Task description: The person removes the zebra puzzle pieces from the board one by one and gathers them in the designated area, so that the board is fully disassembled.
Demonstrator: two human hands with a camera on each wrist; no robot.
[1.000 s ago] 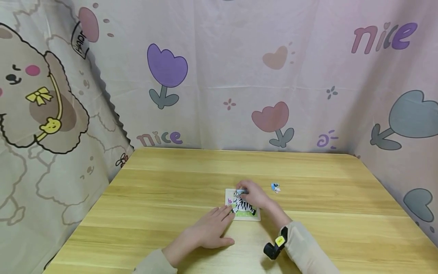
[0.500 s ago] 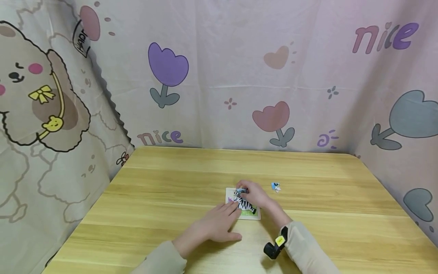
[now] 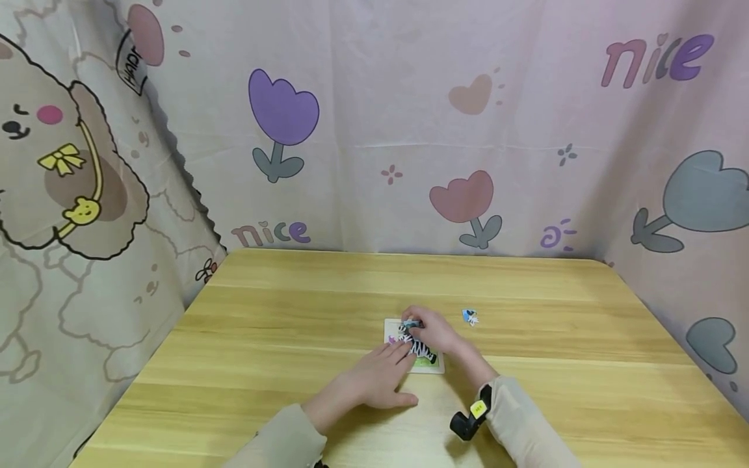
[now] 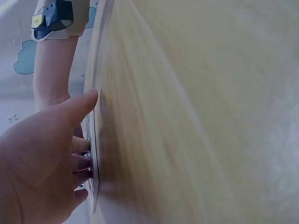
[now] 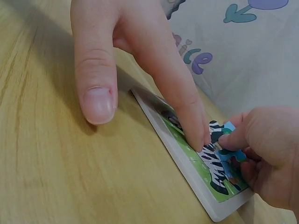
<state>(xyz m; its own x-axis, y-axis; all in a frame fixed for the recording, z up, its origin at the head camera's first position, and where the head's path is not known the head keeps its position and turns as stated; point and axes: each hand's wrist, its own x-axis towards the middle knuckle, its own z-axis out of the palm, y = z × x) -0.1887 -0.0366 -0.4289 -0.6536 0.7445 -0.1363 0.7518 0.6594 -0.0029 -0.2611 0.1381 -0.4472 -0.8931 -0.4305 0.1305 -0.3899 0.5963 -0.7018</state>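
White-bordered zebra puzzle (image 3: 426, 364) on the bench (image 3: 263, 312), my left fingers (image 3: 393, 361) across it; striped, blue-edged piece (image 5: 237, 154) pinched in my right fingers (image 5: 236, 136); second piece (image 3: 470, 317) lying apart.

Zebra puzzle (image 5: 215, 169), black-and-white striped over green; yellow grained tabletop (image 3: 281, 312)

I see my head view softly lit, shadow beneath the left hand (image 3: 381, 377); my left-wrist view is hazy, pale glare on the wooden tabletop (image 4: 252, 121) at three o'clock.
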